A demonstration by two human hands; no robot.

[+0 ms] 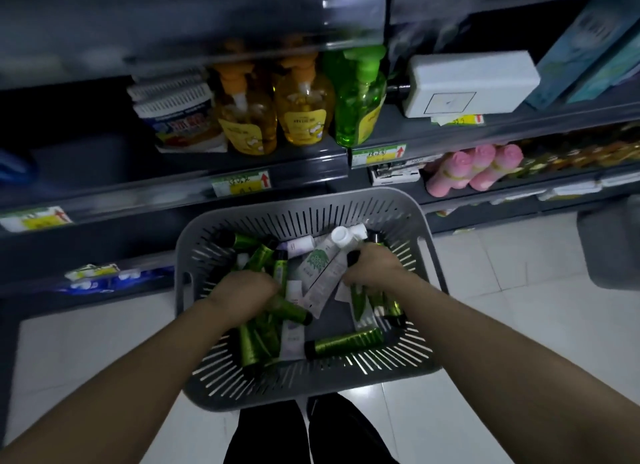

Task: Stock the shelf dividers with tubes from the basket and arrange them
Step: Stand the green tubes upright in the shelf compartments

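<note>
A grey slotted basket (304, 380) stands on the floor in front of the shelves, filled with several green tubes (346, 344) and white tubes (323, 280). Both my hands are down inside it. My left hand (242, 292) is closed around a green tube with a black cap (292, 313) on the left side of the pile. My right hand (372, 267) is closed over green tubes (388, 302) on the right side, a black cap showing by the fingers. The shelf dividers do not show clearly.
Dark shelves (173, 186) rise behind the basket. Yellow (304, 110) and green (358, 103) pump bottles stand on one shelf, a white box (467, 82) to their right, pink bottles (474, 169) lower right. White tiled floor (502, 325) surrounds the basket; a grey bin (613, 245) sits at right.
</note>
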